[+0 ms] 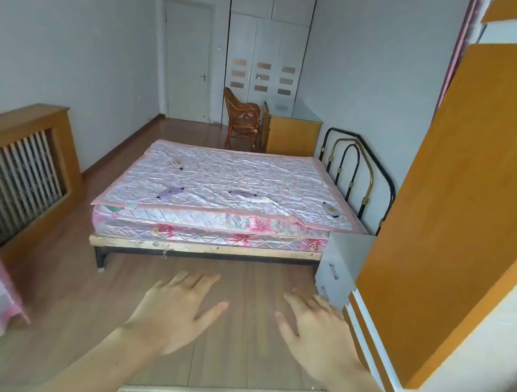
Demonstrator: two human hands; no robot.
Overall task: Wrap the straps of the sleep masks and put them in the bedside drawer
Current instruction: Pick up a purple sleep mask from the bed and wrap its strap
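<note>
Hovering low in the frame, the left hand (175,308) and the right hand (317,337) are both spread flat with fingers apart, each grip wide open and holding nothing, well apart from the bed in the middle of the picture.

Four sleep masks lie scattered on the pink quilted satin bedspread (254,174): a pale mask with dark strap ends (177,163) towards the bed's left side, a lilac mask (170,193) near the front edge, a dark purple mask (243,194) at the centre, and a light mask with a dark strap (331,210) at the right, close to the black and brass metal headboard (351,163). The grey bedside cabinet (343,264) stands just beside the bed's right front corner, its drawer fronts shut.

These masks are likely soft, light and floppy, with thin elastic straps that will slide on the slick satin; pinching the padded body at one end and winding the strap around the middle seems the safest hold.

The masks are small and blurred, so strap routing and any buckles cannot be made out. The cabinet's right side is cut off by an orange wooden panel (462,195), and the drawers' insides are hidden.
</note>
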